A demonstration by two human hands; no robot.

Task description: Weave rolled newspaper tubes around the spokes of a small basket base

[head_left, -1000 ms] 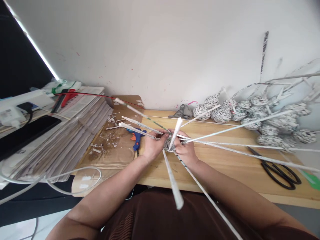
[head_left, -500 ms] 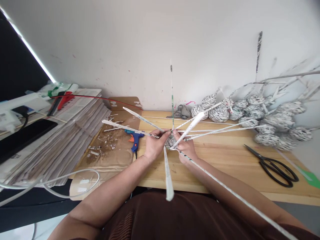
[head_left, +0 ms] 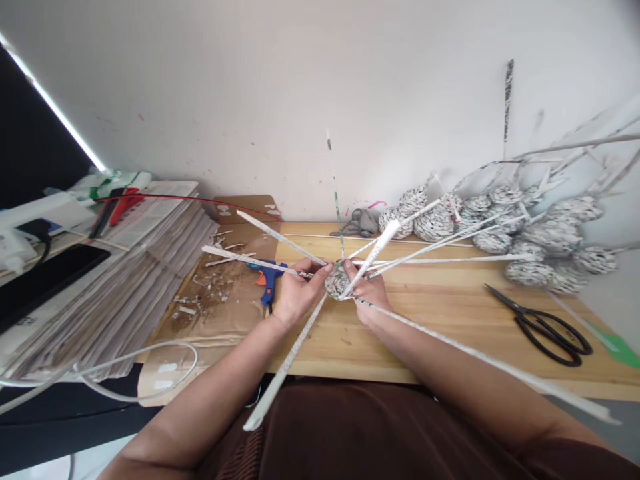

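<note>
Between my two hands is a small round woven piece (head_left: 339,283) of rolled newspaper, with several long paper tubes radiating out of it. My left hand (head_left: 303,288) is closed on its left edge, thumb and fingers pinching near the top. My right hand (head_left: 369,291) grips the opposite edge, its thumb at the upper rim. One paper tube (head_left: 285,368) slants down toward my lap. Another tube (head_left: 480,357) runs over my right forearm, and a wide-ended tube (head_left: 374,257) crosses in front of my right hand. My fingertips are partly hidden behind the piece.
A blue glue gun (head_left: 270,283) lies left of my hands on cardboard (head_left: 225,327) littered with paper scraps. Black scissors (head_left: 543,327) rest at the right. Woven paper balls (head_left: 555,233) line the wall. A newspaper stack (head_left: 165,260) and a phone (head_left: 55,283) are at the left.
The woven piece has turned slightly in my hands. Its front tube has swung to the left, and the tube over my right forearm has swung up. Both hands keep their hold.
</note>
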